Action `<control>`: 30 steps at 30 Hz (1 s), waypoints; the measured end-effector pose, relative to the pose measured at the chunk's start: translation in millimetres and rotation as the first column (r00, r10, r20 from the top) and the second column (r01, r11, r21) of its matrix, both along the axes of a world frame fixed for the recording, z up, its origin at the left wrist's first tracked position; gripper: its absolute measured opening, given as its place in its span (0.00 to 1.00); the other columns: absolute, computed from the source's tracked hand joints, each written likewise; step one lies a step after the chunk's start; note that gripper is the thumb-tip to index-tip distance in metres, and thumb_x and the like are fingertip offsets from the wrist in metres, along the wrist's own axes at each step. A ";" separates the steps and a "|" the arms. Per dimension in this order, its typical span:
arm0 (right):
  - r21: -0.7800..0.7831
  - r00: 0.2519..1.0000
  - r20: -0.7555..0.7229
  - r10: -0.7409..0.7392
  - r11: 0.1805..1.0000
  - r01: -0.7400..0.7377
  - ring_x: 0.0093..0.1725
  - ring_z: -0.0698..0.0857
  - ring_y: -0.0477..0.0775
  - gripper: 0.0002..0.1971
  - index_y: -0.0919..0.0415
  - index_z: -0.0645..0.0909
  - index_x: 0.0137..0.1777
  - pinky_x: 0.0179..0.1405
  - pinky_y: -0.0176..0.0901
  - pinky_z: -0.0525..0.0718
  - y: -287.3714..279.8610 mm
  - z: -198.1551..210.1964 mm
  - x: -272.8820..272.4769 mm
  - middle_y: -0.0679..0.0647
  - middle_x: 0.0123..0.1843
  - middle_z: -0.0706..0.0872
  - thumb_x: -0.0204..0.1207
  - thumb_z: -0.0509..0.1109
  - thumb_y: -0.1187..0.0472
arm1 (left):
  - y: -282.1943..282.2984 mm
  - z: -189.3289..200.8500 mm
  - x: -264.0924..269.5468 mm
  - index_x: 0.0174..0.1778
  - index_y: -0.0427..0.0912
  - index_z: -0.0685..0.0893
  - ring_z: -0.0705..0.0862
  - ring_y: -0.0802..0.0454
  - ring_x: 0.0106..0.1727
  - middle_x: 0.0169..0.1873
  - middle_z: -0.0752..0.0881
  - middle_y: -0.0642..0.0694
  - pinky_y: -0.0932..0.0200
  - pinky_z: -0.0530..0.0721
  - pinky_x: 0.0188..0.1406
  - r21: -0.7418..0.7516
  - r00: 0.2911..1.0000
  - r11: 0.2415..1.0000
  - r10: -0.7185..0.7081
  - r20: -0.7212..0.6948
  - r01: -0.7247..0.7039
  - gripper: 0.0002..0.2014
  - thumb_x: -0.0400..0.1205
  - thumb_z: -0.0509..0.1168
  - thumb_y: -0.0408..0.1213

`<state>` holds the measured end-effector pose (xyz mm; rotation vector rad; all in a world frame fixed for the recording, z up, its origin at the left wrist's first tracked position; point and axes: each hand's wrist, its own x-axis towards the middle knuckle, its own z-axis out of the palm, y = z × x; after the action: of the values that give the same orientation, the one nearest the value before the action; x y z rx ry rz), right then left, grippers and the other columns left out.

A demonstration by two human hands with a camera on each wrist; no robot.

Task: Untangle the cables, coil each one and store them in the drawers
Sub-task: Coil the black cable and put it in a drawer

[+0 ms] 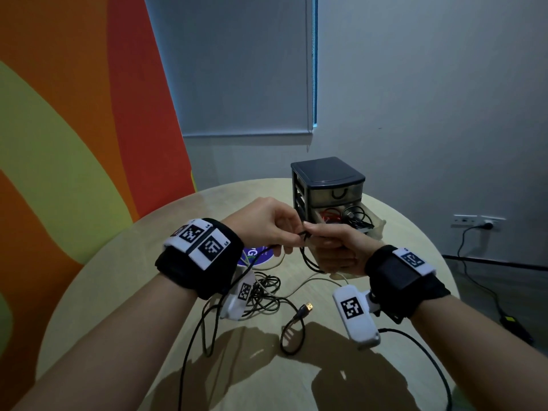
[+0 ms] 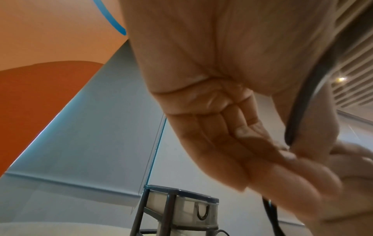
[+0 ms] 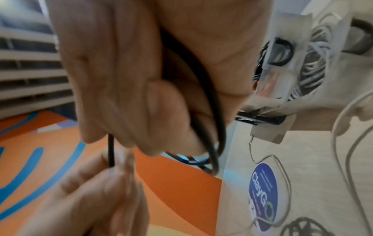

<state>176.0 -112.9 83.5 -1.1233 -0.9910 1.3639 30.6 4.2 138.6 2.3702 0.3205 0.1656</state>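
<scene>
Above the table, the right hand grips coiled loops of a black cable, and the left hand pinches the same cable just beside it. More tangled cables lie below, near the drawers, whose middle drawer stands open, holding cables.

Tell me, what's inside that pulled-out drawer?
The open drawer of the drawer unit holds a red cable and black cables. The right hand hides its front corner.
</scene>
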 end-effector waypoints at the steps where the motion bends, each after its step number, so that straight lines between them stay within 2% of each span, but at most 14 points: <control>1: 0.035 0.999 -0.040 -0.015 0.999 0.016 0.10 0.57 0.43 0.27 0.54 0.62 0.17 0.12 0.33 0.48 -1.7 -0.9 3.3 0.46 0.12 0.60 0.74 0.69 0.50 | 0.5 -0.4 -1.5 0.39 0.40 0.85 0.83 0.54 0.24 0.24 0.87 0.48 0.65 0.80 0.27 -0.027 1.000 1.000 -0.003 -0.020 0.003 0.03 0.76 0.73 0.33; 4: 0.164 0.974 -0.221 -0.059 0.982 0.097 0.08 0.57 0.42 0.28 0.53 0.61 0.16 0.09 0.28 0.57 -8.7 -1.3 16.3 0.44 0.09 0.61 0.63 0.79 0.52 | 8.0 -4.9 -8.0 0.41 0.39 0.84 0.81 0.55 0.21 0.21 0.85 0.49 0.66 0.78 0.24 -0.099 0.999 0.995 0.010 -0.044 -0.015 0.02 0.77 0.71 0.33; 6: 0.203 0.937 -0.329 -0.121 0.959 0.195 0.07 0.54 0.44 0.29 0.51 0.59 0.14 0.10 0.30 0.62 -14.0 -0.2 25.7 0.45 0.07 0.61 0.60 0.80 0.53 | 17.8 -12.1 -12.8 0.41 0.40 0.84 0.80 0.53 0.20 0.19 0.83 0.49 0.64 0.79 0.23 -0.150 0.998 0.987 0.063 0.009 -0.061 0.03 0.80 0.68 0.34; 9: 0.200 0.890 -0.432 -0.146 0.947 0.252 0.11 0.48 0.48 0.27 0.52 0.60 0.11 0.10 0.32 0.59 -19.5 4.8 31.7 0.45 0.05 0.60 0.62 0.74 0.56 | 26.9 -27.2 -15.8 0.45 0.41 0.86 0.72 0.54 0.17 0.16 0.71 0.54 0.65 0.74 0.19 -0.186 0.969 0.968 0.199 0.149 -0.170 0.11 0.85 0.59 0.39; 11: 0.187 0.876 -0.466 -0.125 0.954 0.236 0.11 0.47 0.48 0.26 0.53 0.61 0.10 0.10 0.32 0.58 -18.6 7.7 27.8 0.45 0.05 0.59 0.65 0.69 0.57 | 25.0 -37.6 -13.0 0.49 0.43 0.85 0.67 0.55 0.15 0.15 0.66 0.56 0.65 0.72 0.16 -0.296 0.924 0.926 0.305 0.231 -0.232 0.13 0.87 0.55 0.40; 13: 0.192 0.866 -0.492 -0.090 0.959 0.208 0.11 0.50 0.46 0.25 0.54 0.63 0.13 0.12 0.33 0.58 -14.5 8.7 21.5 0.44 0.07 0.58 0.72 0.63 0.57 | 19.9 -47.5 -4.7 0.54 0.44 0.86 0.67 0.55 0.15 0.14 0.67 0.57 0.63 0.73 0.17 -0.333 0.864 0.885 0.422 0.275 -0.327 0.14 0.87 0.55 0.40; 14: 0.204 0.864 -0.498 -0.072 0.959 0.197 0.10 0.53 0.44 0.26 0.54 0.65 0.14 0.13 0.33 0.59 -11.6 8.9 18.3 0.44 0.08 0.60 0.76 0.59 0.57 | 17.8 -52.2 0.0 0.56 0.45 0.87 0.72 0.54 0.18 0.14 0.73 0.57 0.61 0.75 0.22 -0.282 0.835 0.873 0.473 0.282 -0.399 0.13 0.86 0.56 0.41; 16: 0.219 0.867 -0.495 -0.060 0.957 0.192 0.11 0.62 0.42 0.25 0.53 0.67 0.18 0.15 0.32 0.64 -5.3 11.7 9.5 0.44 0.11 0.65 0.79 0.54 0.55 | 13.8 -59.9 9.2 0.58 0.45 0.87 0.83 0.54 0.37 0.35 0.89 0.52 0.61 0.79 0.41 -0.124 0.814 0.857 0.515 0.269 -0.501 0.13 0.85 0.60 0.41; 18: 0.208 0.878 -0.466 -0.110 0.951 0.230 0.14 0.67 0.43 0.24 0.53 0.68 0.19 0.19 0.32 0.70 2.2 14.7 -1.0 0.45 0.15 0.68 0.79 0.54 0.54 | 7.3 -64.9 15.3 0.60 0.45 0.86 0.83 0.53 0.48 0.53 0.89 0.46 0.64 0.75 0.49 0.063 0.858 0.863 0.486 0.166 -0.501 0.13 0.85 0.60 0.41; 20: 0.191 0.893 -0.412 -0.180 0.941 0.278 0.20 0.74 0.45 0.26 0.54 0.70 0.20 0.26 0.33 0.75 8.7 16.6 -10.1 0.48 0.21 0.74 0.83 0.52 0.53 | -1.9 -66.7 18.3 0.63 0.47 0.84 0.82 0.51 0.55 0.58 0.86 0.47 0.66 0.73 0.50 0.257 0.902 0.870 0.431 0.019 -0.420 0.14 0.85 0.59 0.41; 23: 0.207 0.937 -0.236 -0.256 0.929 0.306 0.33 0.87 0.50 0.23 0.56 0.67 0.29 0.37 0.37 0.83 18.4 12.7 -17.9 0.54 0.31 0.87 0.87 0.48 0.54 | -14.2 -66.8 18.4 0.69 0.47 0.78 0.78 0.48 0.66 0.65 0.81 0.47 0.61 0.73 0.62 0.498 0.940 0.851 0.292 -0.179 -0.169 0.18 0.83 0.62 0.42; 26: 0.188 0.942 -0.003 -0.335 0.925 0.330 0.42 0.90 0.52 0.20 0.58 0.65 0.32 0.38 0.35 0.85 28.8 3.1 -22.7 0.59 0.42 0.90 0.87 0.48 0.56 | -31.6 -59.8 20.4 0.64 0.40 0.80 0.81 0.42 0.60 0.59 0.82 0.41 0.49 0.81 0.59 0.630 0.918 0.770 0.175 -0.355 0.097 0.18 0.79 0.68 0.40; 28: 0.186 0.895 0.231 -0.381 0.920 0.344 0.41 0.88 0.51 0.18 0.60 0.67 0.34 0.47 0.41 0.84 32.0 -4.7 -26.3 0.61 0.43 0.88 0.87 0.50 0.57 | -40.5 -52.9 21.9 0.60 0.39 0.82 0.82 0.43 0.56 0.55 0.83 0.42 0.50 0.82 0.54 0.654 0.923 0.734 0.101 -0.372 0.183 0.16 0.78 0.69 0.39; 30: 0.196 0.740 0.530 -0.415 0.908 0.369 0.36 0.80 0.47 0.18 0.60 0.70 0.34 0.47 0.45 0.77 31.2 -14.2 -23.8 0.54 0.36 0.83 0.86 0.53 0.56 | -40.4 -44.4 20.6 0.59 0.41 0.85 0.81 0.47 0.54 0.53 0.85 0.45 0.53 0.81 0.54 0.630 0.939 0.743 0.004 -0.345 0.228 0.14 0.78 0.69 0.40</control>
<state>152.2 -81.6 69.3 -1.6195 -1.1199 0.6424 51.2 -36.2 94.2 3.1357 0.3009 -0.2223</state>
